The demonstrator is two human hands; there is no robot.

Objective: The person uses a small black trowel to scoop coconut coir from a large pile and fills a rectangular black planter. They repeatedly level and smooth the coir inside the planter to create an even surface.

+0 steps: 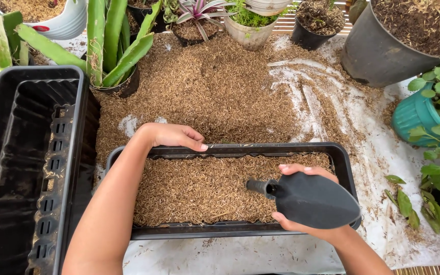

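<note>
Rectangular planter (342,158), black, before me, filled with rice husk (199,188); my left hand (171,136) rests loosely open on its far rim, right hand (301,173) grips black trowel (311,200); filling stage, levelling seems next

The broad black plastic trowel blade (314,199) covers most of the right hand (301,203), so only fingertips and the wrist show. Brown rice-husk filling (199,186) hides the floor of the long black rectangular planter (230,230). The empty black planter (26,168) at left, the large black pot (388,46) and the teal pot (413,117) run past the frame edges. Both forearms are cut off below, and the far pots' tops seem cropped too.
</note>
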